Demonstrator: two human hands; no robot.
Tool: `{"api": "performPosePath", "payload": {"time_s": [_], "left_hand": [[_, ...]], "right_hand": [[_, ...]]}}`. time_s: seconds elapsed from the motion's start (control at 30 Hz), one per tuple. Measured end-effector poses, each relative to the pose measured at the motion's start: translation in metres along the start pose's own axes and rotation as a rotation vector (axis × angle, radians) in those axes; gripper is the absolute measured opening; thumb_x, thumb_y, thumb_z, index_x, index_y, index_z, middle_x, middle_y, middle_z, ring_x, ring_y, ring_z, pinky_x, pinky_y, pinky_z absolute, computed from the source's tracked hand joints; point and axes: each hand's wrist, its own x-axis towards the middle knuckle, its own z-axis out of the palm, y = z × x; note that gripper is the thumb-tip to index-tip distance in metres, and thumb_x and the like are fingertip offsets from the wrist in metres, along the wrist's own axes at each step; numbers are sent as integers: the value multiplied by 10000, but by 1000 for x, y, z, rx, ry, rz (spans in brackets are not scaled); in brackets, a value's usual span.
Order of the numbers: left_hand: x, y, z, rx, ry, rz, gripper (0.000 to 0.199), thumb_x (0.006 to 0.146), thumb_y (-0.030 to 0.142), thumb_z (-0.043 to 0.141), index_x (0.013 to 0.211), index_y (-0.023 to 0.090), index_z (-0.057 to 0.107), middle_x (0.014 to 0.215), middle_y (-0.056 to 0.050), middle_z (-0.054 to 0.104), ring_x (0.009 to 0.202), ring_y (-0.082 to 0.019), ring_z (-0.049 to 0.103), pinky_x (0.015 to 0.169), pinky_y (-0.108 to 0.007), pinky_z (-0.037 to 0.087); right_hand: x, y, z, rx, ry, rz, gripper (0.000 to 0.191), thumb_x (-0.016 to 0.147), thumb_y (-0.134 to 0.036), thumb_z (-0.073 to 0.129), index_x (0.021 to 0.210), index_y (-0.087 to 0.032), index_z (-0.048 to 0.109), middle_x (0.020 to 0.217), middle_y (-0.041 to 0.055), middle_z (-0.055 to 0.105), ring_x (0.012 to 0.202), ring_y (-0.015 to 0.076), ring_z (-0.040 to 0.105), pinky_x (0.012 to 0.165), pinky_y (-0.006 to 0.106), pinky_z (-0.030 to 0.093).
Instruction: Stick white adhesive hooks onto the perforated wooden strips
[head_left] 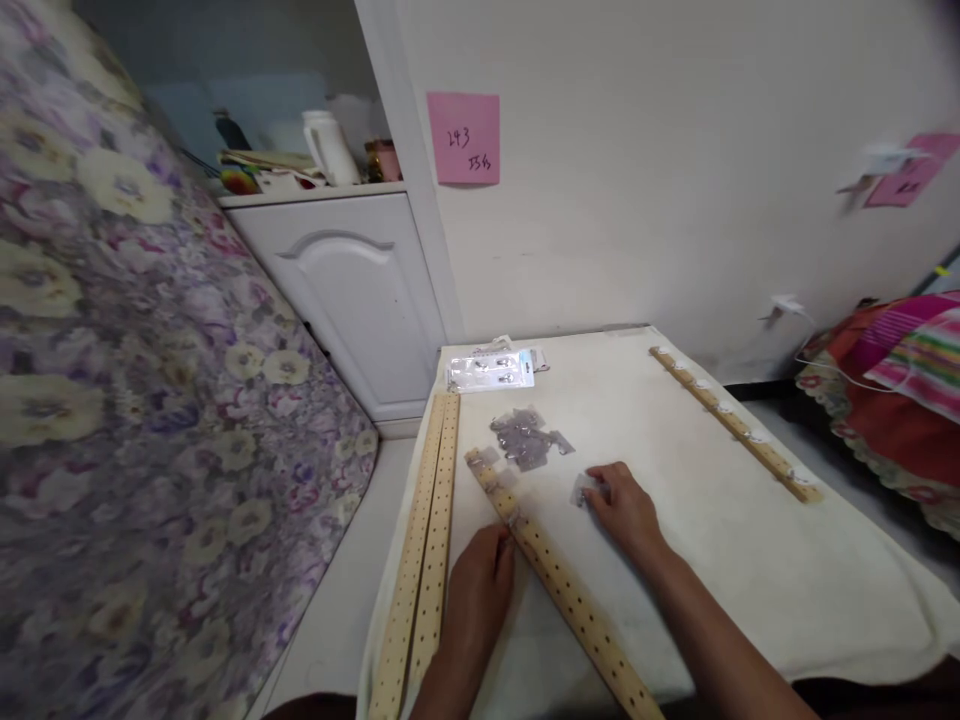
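Observation:
A wooden strip with rows of holes (570,590) lies slantwise before me, with small clear and metal pieces fixed near its far end. My left hand (480,585) is closed on the strip's left edge, thumb and finger together beside one of those pieces. To the right of the strip, my right hand (624,505) pinches a small clear plastic piece (581,490) just above the cloth. Its exact kind is too small to make out. Beyond the strip's far end lies a pile of similar clear plastic pieces (523,438) with shiny metal parts.
Two more perforated strips (424,530) lie side by side along the left table edge. Clear packaging with metal hooks (491,370) sits at the back. Another strip (735,425) bearing several fitted pieces lies at the right. White cloth (750,580) covers the table; a floral curtain (150,400) hangs left.

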Motion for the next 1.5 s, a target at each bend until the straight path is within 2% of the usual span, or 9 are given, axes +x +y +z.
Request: {"api": "performPosePath", "payload": {"time_s": [0.27, 0.43, 0.67, 0.73, 0.83, 0.97, 1.07, 1.2, 1.5], "left_hand": [[-3, -5, -1, 25, 23, 56, 228, 863, 242, 418, 979, 198, 608, 885, -48, 660, 818, -191, 612, 714, -300, 447], [-5, -6, 0, 0, 31, 77, 229, 861, 236, 429, 1007, 206, 602, 888, -36, 646, 792, -174, 604, 709, -289, 450], [-15, -1, 0, -50, 18, 87, 205, 866, 211, 424, 987, 191, 589, 862, -30, 585, 768, -158, 569, 704, -282, 442], [-19, 2, -1, -69, 23, 79, 202, 868, 212, 424, 983, 193, 589, 881, -36, 582, 779, -159, 564, 708, -285, 443], [-27, 6, 0, -100, 30, 71, 197, 869, 215, 424, 982, 198, 585, 928, -46, 579, 812, -164, 563, 730, -293, 451], [-38, 11, 4, -138, 74, 54, 182, 869, 214, 417, 961, 204, 574, 972, -56, 565, 866, -172, 559, 767, -305, 463], [-41, 16, 9, -133, 90, 28, 181, 877, 229, 410, 927, 208, 582, 921, -49, 564, 830, -171, 560, 742, -301, 463], [-40, 20, 15, -89, 66, -5, 158, 864, 238, 453, 911, 219, 603, 858, -31, 589, 810, -174, 573, 733, -296, 455], [-37, 15, 24, 1, 21, -9, 124, 853, 301, 531, 909, 237, 621, 875, -29, 623, 853, -194, 577, 747, -315, 437]], "right_hand": [[2, 4, -3, 155, -19, 64, 264, 692, -296, 611, 938, -202, 633, 792, -11, 532, 713, 174, 560, 660, 300, 447], [1, 3, -10, 202, -16, 63, 183, 676, -294, 621, 831, -199, 597, 806, -13, 556, 636, 145, 529, 620, 278, 424], [-5, 4, -13, 349, -69, 95, 290, 689, -298, 633, 959, -194, 612, 705, -39, 566, 625, 147, 534, 595, 263, 409], [-9, 6, -15, 394, -90, 93, 249, 703, -319, 638, 914, -187, 629, 663, -41, 549, 620, 145, 521, 576, 256, 396], [-16, 9, -20, 467, -145, 78, 187, 731, -356, 639, 788, -178, 629, 632, -34, 543, 604, 132, 495, 550, 244, 376], [-23, 2, -24, 622, -225, 130, 255, 751, -433, 640, 777, -181, 620, 595, -42, 539, 491, 94, 444, 462, 225, 335], [-27, -14, -18, 760, -379, 173, 301, 748, -473, 639, 809, -178, 620, 550, -54, 530, 399, 72, 404, 394, 218, 308], [-31, -36, -5, 801, -555, 155, 293, 752, -450, 640, 844, -172, 630, 547, -62, 534, 408, 72, 442, 405, 211, 351], [-33, -47, 3, 738, -589, 154, 194, 789, -361, 598, 845, -177, 627, 558, -70, 523, 397, 65, 451, 402, 194, 357]]}}
